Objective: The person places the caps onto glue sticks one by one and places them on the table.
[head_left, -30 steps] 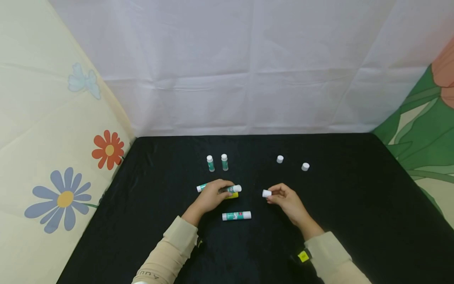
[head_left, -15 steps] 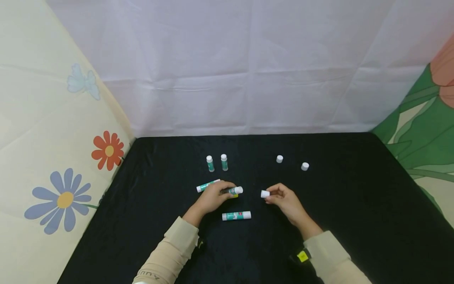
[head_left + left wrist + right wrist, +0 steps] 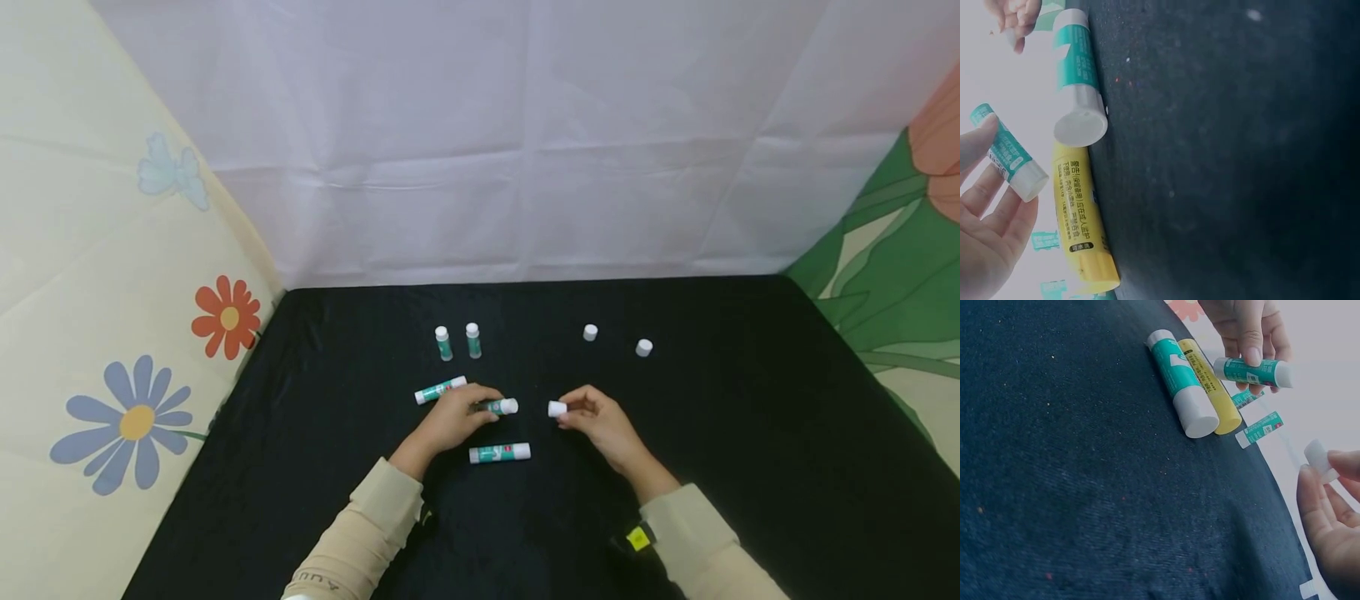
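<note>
My left hand (image 3: 448,417) holds a small green and white glue stick (image 3: 502,407) between thumb and fingers, its white end pointing right. In the right wrist view the same glue stick (image 3: 1254,372) is tilted above the cloth. My right hand (image 3: 609,429) pinches a white cap (image 3: 557,409), a short gap away from that white end. Below the hands lies a larger green and white glue stick (image 3: 500,453). Beside it in the left wrist view is a yellow glue stick (image 3: 1082,219), hidden by my left hand in the head view.
Another green glue stick (image 3: 440,390) lies left of my left hand. Two small glue sticks (image 3: 444,343) stand upright further back. Two white caps (image 3: 590,332) are at the back right. A black cloth (image 3: 750,400) covers the table, with a white curtain (image 3: 480,167) behind.
My right hand has moved slightly left with the cap, narrowing the gap. The held glue stick has shifted a little right and nearer me, and the yellow stick is now covered in the head view.
</note>
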Demonstrator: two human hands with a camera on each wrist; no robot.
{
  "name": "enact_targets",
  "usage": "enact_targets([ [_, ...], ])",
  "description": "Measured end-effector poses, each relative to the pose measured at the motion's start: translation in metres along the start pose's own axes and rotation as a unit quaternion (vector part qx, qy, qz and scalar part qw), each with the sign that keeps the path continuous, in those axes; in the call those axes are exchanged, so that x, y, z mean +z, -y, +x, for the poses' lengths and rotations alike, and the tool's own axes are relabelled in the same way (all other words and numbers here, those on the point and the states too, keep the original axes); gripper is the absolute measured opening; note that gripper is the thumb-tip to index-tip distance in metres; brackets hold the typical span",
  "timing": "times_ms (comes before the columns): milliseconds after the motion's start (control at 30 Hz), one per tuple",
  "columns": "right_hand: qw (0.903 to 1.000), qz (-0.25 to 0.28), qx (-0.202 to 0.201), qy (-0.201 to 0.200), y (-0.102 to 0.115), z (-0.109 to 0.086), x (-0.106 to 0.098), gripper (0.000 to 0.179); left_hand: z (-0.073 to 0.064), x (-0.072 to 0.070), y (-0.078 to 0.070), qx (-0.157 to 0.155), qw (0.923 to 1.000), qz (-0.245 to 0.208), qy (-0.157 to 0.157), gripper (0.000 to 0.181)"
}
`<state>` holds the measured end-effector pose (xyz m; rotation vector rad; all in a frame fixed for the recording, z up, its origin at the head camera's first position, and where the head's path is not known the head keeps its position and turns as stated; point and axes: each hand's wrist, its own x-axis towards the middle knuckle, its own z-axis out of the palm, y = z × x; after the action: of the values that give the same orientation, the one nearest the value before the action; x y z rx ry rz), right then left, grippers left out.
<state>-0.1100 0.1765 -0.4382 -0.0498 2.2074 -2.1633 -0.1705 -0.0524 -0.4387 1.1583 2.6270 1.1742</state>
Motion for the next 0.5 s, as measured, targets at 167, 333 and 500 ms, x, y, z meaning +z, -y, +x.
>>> enact_targets([
  [167,1.0,-0.008,0.005,0.003,-0.0011,0.001,0.0008,0.024,0.0007,0.002,-0.0002,0.008,0.9999,0.004,0.008,0.02],
  [333,1.0,-0.007,0.003,0.003,-0.002,0.001,0.0022,0.023,0.0005,0.0038,-0.0018,0.012,0.9999,0.002,0.004,0.019],
  [500,0.9999,0.01,-0.008,0.011,-0.0017,-0.0001,0.0042,0.025,0.0005,0.0064,-0.003,0.017,0.9998,0.009,0.004,0.02],
])
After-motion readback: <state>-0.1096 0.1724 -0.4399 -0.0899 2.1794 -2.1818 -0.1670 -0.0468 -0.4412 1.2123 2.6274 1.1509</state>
